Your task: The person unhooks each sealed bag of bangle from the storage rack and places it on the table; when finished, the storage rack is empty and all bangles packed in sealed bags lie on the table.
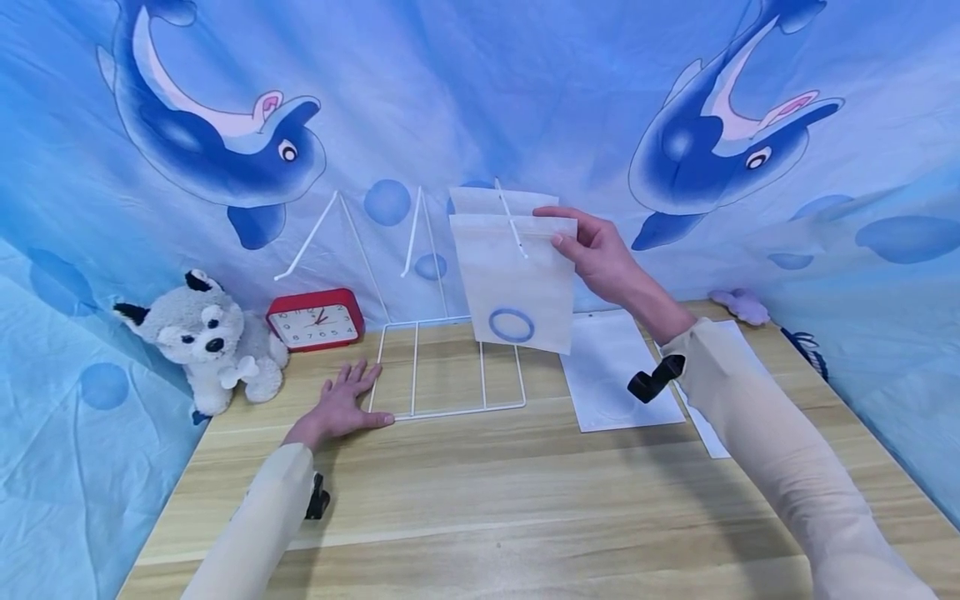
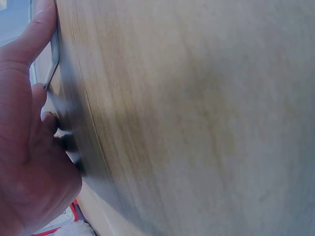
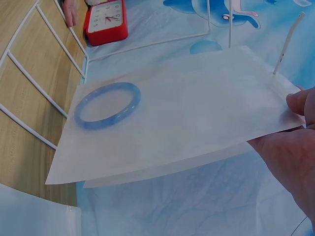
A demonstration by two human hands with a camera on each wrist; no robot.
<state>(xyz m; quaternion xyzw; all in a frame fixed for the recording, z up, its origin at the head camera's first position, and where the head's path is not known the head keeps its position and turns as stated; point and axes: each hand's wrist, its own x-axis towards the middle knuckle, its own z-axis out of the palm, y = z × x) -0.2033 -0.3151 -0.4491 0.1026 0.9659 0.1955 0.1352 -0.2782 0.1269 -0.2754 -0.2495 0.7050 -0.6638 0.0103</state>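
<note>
A white wire rack point(image 1: 450, 412) with slanted prongs stands on the table. Between thumb and fingers, my right hand point(image 1: 603, 254) pinches the top right edge of a translucent pouch point(image 1: 517, 271). Inside this pouch shows a blue bangle point(image 3: 123, 116). The rack's right prong point(image 1: 511, 218) passes through the pouch near its top, its tip poking out in front. A second pouch point(image 1: 468, 198) hangs behind on the same prong. With fingers spread, my left hand point(image 1: 345, 402) rests on the front left corner of the rack's base, thumb along the front wire.
Two more flat pouches lie on the table at right, one nearer the rack point(image 1: 626, 371) and one partly under my right sleeve point(image 1: 757, 417). A red clock point(image 1: 315, 319) and a plush husky point(image 1: 202, 337) stand at left. Behind hangs a blue dolphin curtain point(image 1: 480, 100).
</note>
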